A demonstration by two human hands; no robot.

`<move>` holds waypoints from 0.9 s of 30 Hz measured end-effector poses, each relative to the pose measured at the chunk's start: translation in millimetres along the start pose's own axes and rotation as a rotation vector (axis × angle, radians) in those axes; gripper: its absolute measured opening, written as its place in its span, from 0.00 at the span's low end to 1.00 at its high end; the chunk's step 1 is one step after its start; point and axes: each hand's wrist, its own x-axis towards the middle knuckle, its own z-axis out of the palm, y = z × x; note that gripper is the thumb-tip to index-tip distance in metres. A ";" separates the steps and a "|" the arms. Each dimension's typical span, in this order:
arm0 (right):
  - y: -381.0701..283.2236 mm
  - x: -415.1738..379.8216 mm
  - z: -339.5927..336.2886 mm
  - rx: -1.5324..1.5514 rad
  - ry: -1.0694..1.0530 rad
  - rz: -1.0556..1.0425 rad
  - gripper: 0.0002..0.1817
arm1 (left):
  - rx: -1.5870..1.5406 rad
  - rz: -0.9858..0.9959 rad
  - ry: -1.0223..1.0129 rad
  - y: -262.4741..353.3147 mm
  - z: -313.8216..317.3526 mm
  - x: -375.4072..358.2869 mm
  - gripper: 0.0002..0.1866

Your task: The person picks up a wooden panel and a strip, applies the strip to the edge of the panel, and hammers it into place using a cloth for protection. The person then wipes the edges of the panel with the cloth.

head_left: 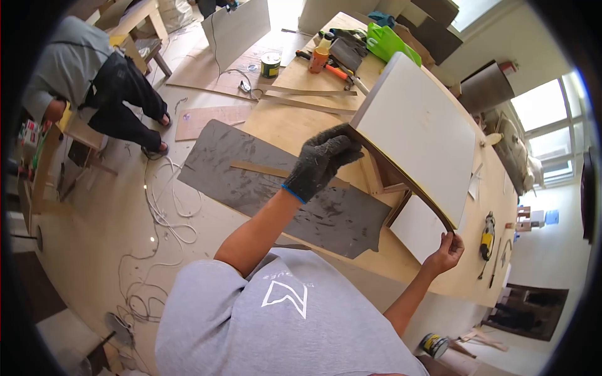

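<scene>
A white panel (420,113) lies raised above the table, its near edge facing me. Along that edge runs a thin dark edging strip (407,177), bowed slightly. My left hand (323,158), in a dark work glove with a blue cuff, is closed at the strip's left end by the panel corner. My bare right hand (446,252) pinches the strip's other end at the right corner. Beneath the panel a wooden frame and a second white board (419,229) show in part. What supports the panel is mostly hidden.
On the wooden table (295,135) are a dark grey sheet (282,188), loose thin strips (307,103), an orange bottle (318,60), a green bag (392,44) and a yellow power tool (487,237). A co-worker (94,81) stands at left. Cables (160,219) cross the floor.
</scene>
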 end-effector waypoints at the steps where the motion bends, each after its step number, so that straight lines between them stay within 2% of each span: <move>1: 0.8 0.8 -0.8 -0.006 -0.012 -0.002 0.08 | -0.049 -0.006 -0.015 -3.7 -1.7 -0.4 0.16; 4: -3.5 2.7 -1.3 -0.025 -0.024 -0.004 0.08 | -0.031 0.029 0.019 -8.8 -2.4 -1.0 0.15; 13: 0.1 5.5 -3.2 -0.017 -0.037 -0.028 0.08 | 0.264 0.302 0.100 -4.5 6.1 1.2 0.16; 27: -3.5 -0.4 1.8 -0.016 -0.015 -0.003 0.10 | 0.525 0.393 0.102 -3.4 -0.1 7.9 0.15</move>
